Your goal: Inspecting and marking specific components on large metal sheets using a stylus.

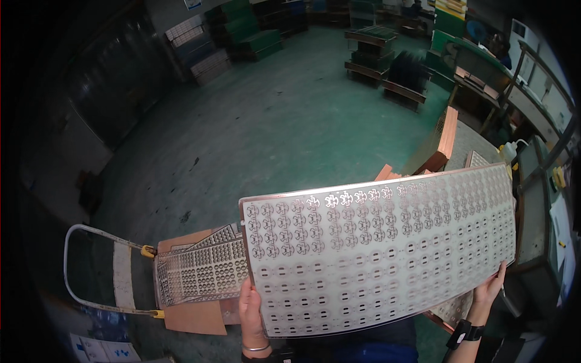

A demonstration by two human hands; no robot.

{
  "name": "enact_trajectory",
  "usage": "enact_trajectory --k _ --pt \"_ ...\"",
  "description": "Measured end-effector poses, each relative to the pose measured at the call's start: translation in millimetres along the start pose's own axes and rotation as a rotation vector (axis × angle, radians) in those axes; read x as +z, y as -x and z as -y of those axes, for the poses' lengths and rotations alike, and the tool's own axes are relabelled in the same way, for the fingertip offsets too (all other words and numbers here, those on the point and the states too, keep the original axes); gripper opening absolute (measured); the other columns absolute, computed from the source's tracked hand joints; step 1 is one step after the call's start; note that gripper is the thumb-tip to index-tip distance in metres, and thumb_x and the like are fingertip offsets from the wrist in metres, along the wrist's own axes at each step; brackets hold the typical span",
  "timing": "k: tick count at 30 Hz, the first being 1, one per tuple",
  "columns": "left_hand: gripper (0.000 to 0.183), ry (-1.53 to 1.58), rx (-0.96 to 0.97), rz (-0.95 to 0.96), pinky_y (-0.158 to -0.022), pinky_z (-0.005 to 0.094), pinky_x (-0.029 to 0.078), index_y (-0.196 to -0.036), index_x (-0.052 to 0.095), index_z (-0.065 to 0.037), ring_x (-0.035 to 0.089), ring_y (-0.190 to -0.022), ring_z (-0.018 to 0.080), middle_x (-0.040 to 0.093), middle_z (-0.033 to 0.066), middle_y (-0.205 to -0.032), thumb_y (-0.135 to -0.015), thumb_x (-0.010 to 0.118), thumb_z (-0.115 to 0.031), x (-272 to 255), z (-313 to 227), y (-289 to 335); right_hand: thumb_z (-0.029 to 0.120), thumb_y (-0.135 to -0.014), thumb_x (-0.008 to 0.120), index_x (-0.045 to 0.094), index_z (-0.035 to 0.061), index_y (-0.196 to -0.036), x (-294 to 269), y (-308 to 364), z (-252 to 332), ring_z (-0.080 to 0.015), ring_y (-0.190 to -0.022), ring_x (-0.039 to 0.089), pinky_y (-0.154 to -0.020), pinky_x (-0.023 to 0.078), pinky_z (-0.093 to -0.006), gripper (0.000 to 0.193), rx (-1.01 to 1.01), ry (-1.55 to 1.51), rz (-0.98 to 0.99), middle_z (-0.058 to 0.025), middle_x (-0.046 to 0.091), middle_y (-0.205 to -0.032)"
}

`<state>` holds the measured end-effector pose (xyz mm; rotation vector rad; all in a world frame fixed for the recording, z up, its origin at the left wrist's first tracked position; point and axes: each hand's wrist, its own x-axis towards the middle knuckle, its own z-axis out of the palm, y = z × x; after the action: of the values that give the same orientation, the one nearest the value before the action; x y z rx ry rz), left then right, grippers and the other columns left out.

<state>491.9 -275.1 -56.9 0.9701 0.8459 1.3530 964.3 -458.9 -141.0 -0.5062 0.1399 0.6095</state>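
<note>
A large pale panel [375, 248], printed with rows of small repeated metallic patterns, is held up tilted in front of me. My left hand [249, 305] grips its lower left edge, with the fingers partly behind it. At the lower right edge my right hand [489, 287] has hold of the same panel, its fingers along the rim. To the left, beside my left hand, several similar patterned panels [203, 272] lie on brown cardboard [193, 319] on a trolley. Part of another patterned piece [454, 310] shows beneath the panel near my right wrist.
The trolley's metal handle [68, 260] bends up at the left. Copper-coloured stacked sheets [445, 142] stand on a table beyond the panel. Farther off are loaded pallets [370, 54] and green stacks [257, 42]. A workbench [478, 81] stands at the right, and green floor [242, 121] stretches ahead.
</note>
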Motion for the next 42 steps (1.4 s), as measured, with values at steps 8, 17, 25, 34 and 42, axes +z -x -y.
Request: enact_trajectory --k 8,17,25,34,42 --pt "0.048 0.480 -0.161 -0.110 -0.095 0.0341 0.042 -0.133 0.038 -0.001 0.052 -0.111 0.0231 0.051 0.0092 -0.126 -0.095 0.044 -0.029 14 -2 -4 0.026 -0.096 0.045 0.043 0.0008 -0.132 -3 5 -7 -0.0263 -0.121 0.047 -0.105 0.034 -0.0425 0.044 0.016 0.021 0.285 -0.0126 0.048 -0.133" --pt "0.059 0.427 -0.484 0.489 -0.103 0.0513 0.037 -0.139 0.027 -0.008 0.041 -0.126 0.0316 0.042 0.0133 -0.136 -0.087 0.055 -0.006 50 34 30 0.020 -0.097 0.044 0.045 0.0022 -0.129 40 32 -50 -0.0235 -0.121 0.048 -0.104 0.037 -0.0408 0.037 0.086 -0.076 0.213 -0.0109 0.050 -0.132" --pt "0.053 0.607 -0.391 0.147 -0.105 0.0544 0.034 -0.138 0.029 -0.006 0.038 -0.127 0.0340 0.037 0.0146 -0.140 -0.090 0.049 -0.003 18 50 15 0.015 -0.094 0.046 0.037 0.0010 -0.132 62 54 -64 -0.0275 -0.118 0.050 -0.095 0.046 -0.0429 0.041 0.168 0.146 0.315 -0.0141 0.047 -0.132" --pt "0.054 0.630 -0.280 0.192 -0.107 0.0535 0.030 -0.140 0.023 -0.003 0.032 -0.131 0.0335 0.034 0.0171 -0.142 -0.092 0.047 -0.007 -60 55 -1 0.017 -0.092 0.051 0.046 -0.0033 -0.119 59 54 -44 -0.0236 -0.107 0.057 -0.093 0.046 -0.0374 0.035 0.160 0.431 0.516 -0.0156 0.056 -0.118" --pt "0.053 0.543 -0.253 -0.032 -0.111 0.0467 0.022 -0.135 0.035 0.001 0.033 -0.130 0.0316 0.039 0.0164 -0.139 -0.086 0.052 -0.009 -119 85 -8 0.015 -0.087 0.058 0.053 0.0003 -0.110 64 53 -29 -0.0133 -0.089 0.061 -0.080 0.048 -0.0244 0.027 0.295 0.618 0.603 -0.0069 0.062 -0.100"
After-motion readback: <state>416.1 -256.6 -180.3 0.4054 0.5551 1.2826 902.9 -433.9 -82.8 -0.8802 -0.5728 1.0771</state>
